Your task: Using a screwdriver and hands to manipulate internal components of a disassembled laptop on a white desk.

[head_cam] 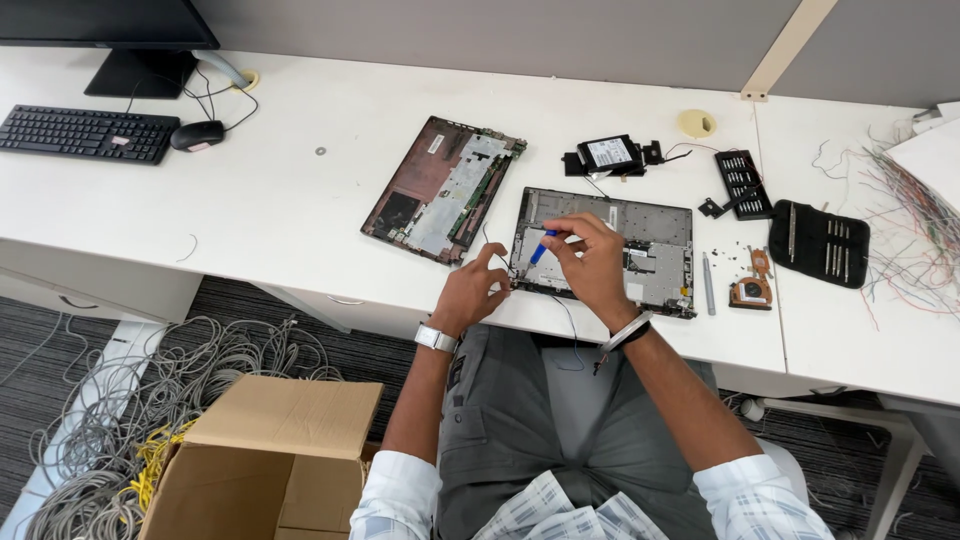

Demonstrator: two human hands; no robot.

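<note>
hands point(535, 270) work blue tool point(540, 247) on laptop chassis point(655, 235).

Near the desk's point(300, 200) front edge, on its smooth matt white top, lies the laptop base point(640, 245), dull grey metal inside. The blue tool point(541, 248) looks like plastic. The cooling fan point(752, 285) shows coppery metal. At the right edge, a matt black cloth pouch point(820, 242). The box point(270, 460) below is rough brown cardboard.

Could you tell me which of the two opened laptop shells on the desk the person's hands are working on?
The grey laptop shell at the desk's front edge; the right hand holds a blue tool over it. The reddish-brown shell lies untouched, further left.
</note>
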